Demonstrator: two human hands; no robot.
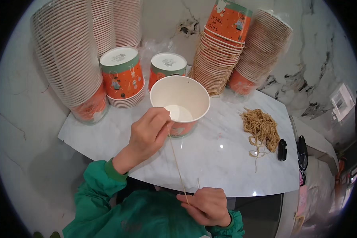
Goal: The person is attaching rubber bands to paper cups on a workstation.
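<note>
An orange paper bucket [180, 93] with a white inside stands upright on the table, its mouth tilted toward me. My left hand [146, 129] is closed at its near left rim, pinching the upper end of a thin tan string [175, 162]. From there the string runs taut down toward me, over the table's front edge. My right hand [208, 204] is closed on the lower part, close to my body, and a short loose end sticks up beside its fingers. Whether my left fingers also grip the rim is hard to see.
Behind the bucket are upturned orange buckets [122, 77] and a second upturned one [168, 65]. Tall wrapped stacks [65, 55] rise at left; a string-tied stack [218, 55] and a wrapped stack [261, 47] stand at right. A tangled string heap [261, 126] lies beside a small black object [282, 149].
</note>
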